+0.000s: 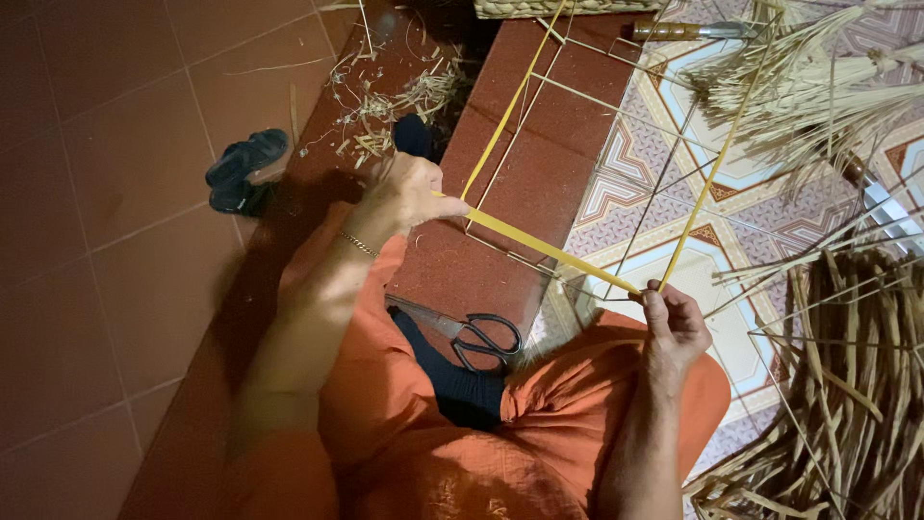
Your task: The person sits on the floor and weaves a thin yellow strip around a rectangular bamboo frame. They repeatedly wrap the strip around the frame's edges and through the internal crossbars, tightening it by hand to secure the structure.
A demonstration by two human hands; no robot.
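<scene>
Head view: we pinch a flat yellow strip [549, 252] taut over the brick-red step [539, 183], left hand [404, 197] and right hand [674, 323] apart at its ends; judged mid-weave, next needing steady tension.

Dim red floor tiles [106, 144] beside patterned tiles [741, 207], lit from above.

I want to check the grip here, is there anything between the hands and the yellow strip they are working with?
Nothing visible. The left hand pinches one end of the yellow strip and the right hand grips the other end, both directly on it. The scissors lie below on the red step, apart from both hands.
</scene>
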